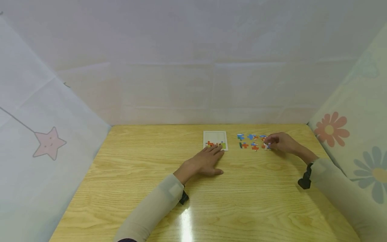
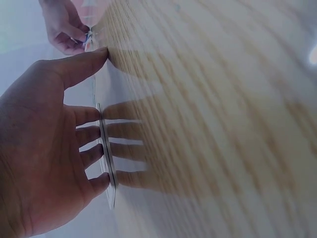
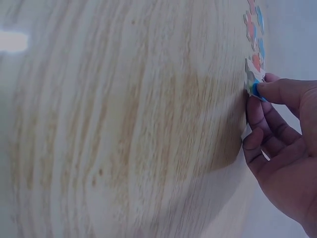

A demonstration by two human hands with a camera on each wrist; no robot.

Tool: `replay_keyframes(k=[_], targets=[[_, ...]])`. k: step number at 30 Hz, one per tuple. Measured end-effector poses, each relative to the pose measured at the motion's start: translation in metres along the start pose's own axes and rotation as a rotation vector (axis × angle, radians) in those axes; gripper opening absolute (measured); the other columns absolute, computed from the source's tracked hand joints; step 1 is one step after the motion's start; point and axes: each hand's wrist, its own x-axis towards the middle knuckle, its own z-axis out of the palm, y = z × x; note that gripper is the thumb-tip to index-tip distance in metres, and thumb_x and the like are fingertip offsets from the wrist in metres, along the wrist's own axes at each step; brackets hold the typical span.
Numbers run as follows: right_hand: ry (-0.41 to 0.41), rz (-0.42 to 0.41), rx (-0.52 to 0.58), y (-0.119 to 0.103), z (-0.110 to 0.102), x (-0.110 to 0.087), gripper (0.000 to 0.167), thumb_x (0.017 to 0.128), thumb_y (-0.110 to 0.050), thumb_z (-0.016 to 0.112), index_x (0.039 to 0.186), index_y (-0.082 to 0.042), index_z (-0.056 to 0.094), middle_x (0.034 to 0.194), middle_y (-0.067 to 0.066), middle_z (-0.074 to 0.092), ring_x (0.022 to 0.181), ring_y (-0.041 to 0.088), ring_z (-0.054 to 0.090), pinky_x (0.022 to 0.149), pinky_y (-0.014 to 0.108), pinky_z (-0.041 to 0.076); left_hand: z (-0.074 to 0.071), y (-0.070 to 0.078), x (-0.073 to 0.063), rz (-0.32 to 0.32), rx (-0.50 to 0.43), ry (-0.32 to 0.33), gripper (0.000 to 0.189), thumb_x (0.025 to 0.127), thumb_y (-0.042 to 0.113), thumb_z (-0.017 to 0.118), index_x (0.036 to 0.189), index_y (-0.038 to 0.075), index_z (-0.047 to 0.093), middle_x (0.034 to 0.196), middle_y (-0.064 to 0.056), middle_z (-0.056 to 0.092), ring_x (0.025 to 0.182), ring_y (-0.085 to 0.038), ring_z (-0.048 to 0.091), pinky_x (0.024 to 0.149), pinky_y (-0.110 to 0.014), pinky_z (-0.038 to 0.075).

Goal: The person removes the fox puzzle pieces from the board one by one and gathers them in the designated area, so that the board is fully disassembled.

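A white puzzle frame [image 1: 215,137] lies near the back of the table, with joined pieces along its lower edge. My left hand [image 1: 208,161] rests its straight, spread fingers on the frame's near edge; in the left wrist view the fingertips touch the thin board [image 2: 113,191]. To the right, my right hand [image 1: 282,142] pinches a jigsaw piece [image 1: 267,146] between thumb and fingers. The right wrist view shows the thumb on the blue part of that piece [image 3: 251,82]. Several loose pieces [image 1: 254,146] lie in two rows between the frame and my right hand.
The wood-grain table [image 1: 145,168] reaches back to a pale cloth wall [image 1: 169,87]. Side cloths carry a pink star [image 1: 49,144] on the left and flowers [image 1: 332,129] on the right. Dark bands with small devices [image 1: 305,178] sit on both wrists.
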Motion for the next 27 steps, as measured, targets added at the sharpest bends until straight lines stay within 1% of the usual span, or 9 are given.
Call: replay_keyframes(k=[3,8,15,22,24,27], targets=[[0.016,0.010,-0.042,-0.001,0.001,0.000,0.020,0.099,0.002,0.070,0.117,-0.002,0.076,0.114,0.016,0.076,0.097,0.024,0.071,0.077,0.028,0.057,0.000,0.000,0.000,0.000,0.012,0.005,0.088,0.104,0.061,0.057,0.171,0.015,0.022,0.179,-0.006,0.011,0.165,-0.025,0.011,0.132,-0.047,0.017],[0.022,-0.009,-0.088,-0.005,0.002,0.000,0.019,0.099,0.001,0.070,0.117,-0.001,0.076,0.113,0.016,0.077,0.095,0.025,0.070,0.078,0.031,0.057,0.000,0.001,0.000,-0.006,0.023,0.003,0.089,0.104,0.061,0.057,0.171,0.015,0.022,0.179,-0.006,0.011,0.165,-0.025,0.011,0.132,-0.047,0.017],[0.025,-0.026,-0.107,-0.005,0.003,0.001,0.019,0.099,0.001,0.071,0.116,-0.001,0.076,0.113,0.015,0.077,0.096,0.026,0.070,0.080,0.033,0.058,0.000,0.000,0.000,-0.005,0.029,0.001,0.089,0.104,0.062,0.056,0.171,0.015,0.021,0.179,-0.006,0.010,0.165,-0.025,0.010,0.132,-0.045,0.017],[0.057,-0.037,-0.117,-0.005,0.004,0.003,0.016,0.099,-0.001,0.072,0.115,0.000,0.076,0.114,0.017,0.076,0.095,0.029,0.072,0.081,0.044,0.060,0.000,0.001,0.000,0.001,0.015,0.003,0.088,0.104,0.060,0.057,0.171,0.014,0.021,0.179,-0.007,0.009,0.165,-0.026,0.010,0.133,-0.044,0.017],[0.074,-0.045,-0.117,-0.007,0.005,0.005,0.015,0.100,-0.002,0.071,0.115,0.000,0.076,0.112,0.018,0.075,0.094,0.030,0.072,0.079,0.044,0.061,0.000,0.001,0.000,0.002,0.010,0.003,0.088,0.104,0.060,0.057,0.171,0.013,0.022,0.179,-0.007,0.009,0.165,-0.026,0.010,0.133,-0.044,0.017],[0.086,-0.060,-0.122,-0.012,0.005,0.010,0.015,0.101,-0.003,0.070,0.114,0.000,0.076,0.109,0.017,0.074,0.091,0.029,0.073,0.076,0.041,0.061,0.000,0.001,0.000,0.001,0.007,0.005,0.088,0.104,0.060,0.057,0.171,0.013,0.022,0.179,-0.008,0.009,0.165,-0.026,0.009,0.133,-0.044,0.017]])
